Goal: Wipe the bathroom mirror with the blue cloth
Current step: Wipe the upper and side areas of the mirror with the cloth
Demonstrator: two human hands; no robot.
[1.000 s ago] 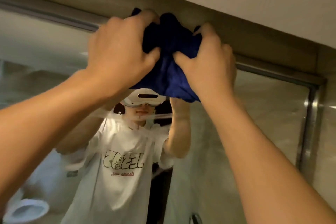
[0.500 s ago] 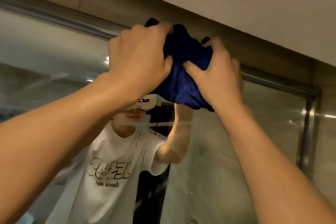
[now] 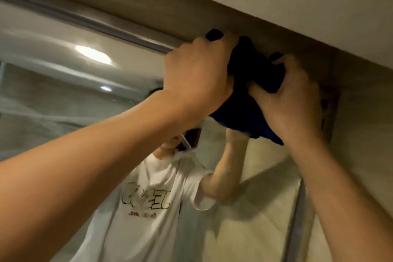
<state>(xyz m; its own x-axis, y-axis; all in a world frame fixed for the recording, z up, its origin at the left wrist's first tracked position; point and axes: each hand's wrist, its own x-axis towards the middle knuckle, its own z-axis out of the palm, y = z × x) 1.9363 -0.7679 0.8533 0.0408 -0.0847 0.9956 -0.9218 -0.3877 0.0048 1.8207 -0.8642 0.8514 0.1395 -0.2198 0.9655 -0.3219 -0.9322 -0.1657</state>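
Head camera: both arms reach up, left hand [image 3: 197,76] and right hand [image 3: 291,95] clutching the bunched blue cloth [image 3: 251,91] against the mirror [image 3: 63,100] top edge (right corner). Mid-wipe, I'd say; next, drag downward.

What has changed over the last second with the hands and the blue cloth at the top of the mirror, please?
Both hands have slid the blue cloth rightward along the mirror's top edge, closer to the upper right corner. The left hand and right hand still grip the bunched cloth together, pressed high against the frame; nothing was let go.
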